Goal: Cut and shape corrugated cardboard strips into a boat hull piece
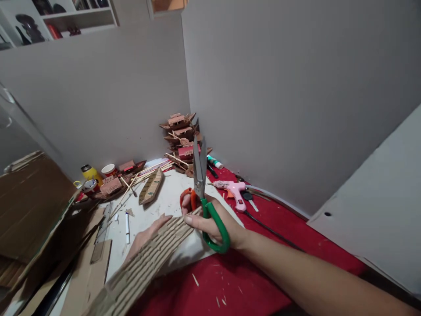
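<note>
A long strip of corrugated cardboard, its ridges bare, slants up from the bottom left toward the middle. My left hand grips it from the far side; the strip covers much of that hand. Scissors with one green and one orange handle point upward in my right hand, their blades slightly apart. The right thumb presses on the strip's upper end, and other right fingers show by the orange handle. Beyond the hands, a cardboard boat hull lies on the white board.
A pink glue gun with a black cord rests on the red cloth at right. Several model boats are stacked in the corner. Left are a marker, a yellow bottle, thin sticks and large cardboard.
</note>
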`<state>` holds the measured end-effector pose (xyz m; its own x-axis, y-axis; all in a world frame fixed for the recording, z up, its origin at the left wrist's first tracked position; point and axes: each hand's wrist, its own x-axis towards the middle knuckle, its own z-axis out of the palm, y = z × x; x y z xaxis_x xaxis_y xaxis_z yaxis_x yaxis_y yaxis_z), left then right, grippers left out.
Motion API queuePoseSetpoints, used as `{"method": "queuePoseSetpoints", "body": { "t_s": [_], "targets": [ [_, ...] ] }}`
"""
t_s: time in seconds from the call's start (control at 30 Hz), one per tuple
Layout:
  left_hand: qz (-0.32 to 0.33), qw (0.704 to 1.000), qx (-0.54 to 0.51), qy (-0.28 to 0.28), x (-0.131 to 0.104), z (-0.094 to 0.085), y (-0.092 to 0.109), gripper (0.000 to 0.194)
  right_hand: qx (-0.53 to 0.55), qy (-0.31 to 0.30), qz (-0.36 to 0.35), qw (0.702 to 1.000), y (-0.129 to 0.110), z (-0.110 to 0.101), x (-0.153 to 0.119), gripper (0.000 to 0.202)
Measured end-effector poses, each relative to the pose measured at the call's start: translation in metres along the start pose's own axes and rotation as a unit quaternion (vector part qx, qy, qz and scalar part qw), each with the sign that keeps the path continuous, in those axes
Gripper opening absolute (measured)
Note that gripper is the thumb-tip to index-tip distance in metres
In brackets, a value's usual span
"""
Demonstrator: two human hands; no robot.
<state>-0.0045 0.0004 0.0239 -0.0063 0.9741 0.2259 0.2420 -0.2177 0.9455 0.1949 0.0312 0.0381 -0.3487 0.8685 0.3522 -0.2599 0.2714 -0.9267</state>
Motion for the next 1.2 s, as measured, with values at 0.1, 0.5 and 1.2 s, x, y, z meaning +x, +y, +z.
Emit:
{"method": "queuePoseSetpoints", "body": {
  "t_s": [0.1,0.5,1.2],
  "targets": [
    [-0.058,0.994,-0.018,-0.092,0.015,-0.007,0.007,0.029,-0.029,-0.046,-0.004,0.998,-0.005,-0.007,0.002,0.022],
    [-0.124,0.982,-0.137,-0.046,-0.002,0.01,0.043,0.025,-0.042,-0.019,0.049,0.998,0.009,0.004,-0.002,0.036],
    [0.034,0.989,-0.121,0.075,0.036,0.011,0.054,0.018,-0.272,-0.134,-0.022,0.953,0.017,0.002,-0.003,0.051]
  ]
}}
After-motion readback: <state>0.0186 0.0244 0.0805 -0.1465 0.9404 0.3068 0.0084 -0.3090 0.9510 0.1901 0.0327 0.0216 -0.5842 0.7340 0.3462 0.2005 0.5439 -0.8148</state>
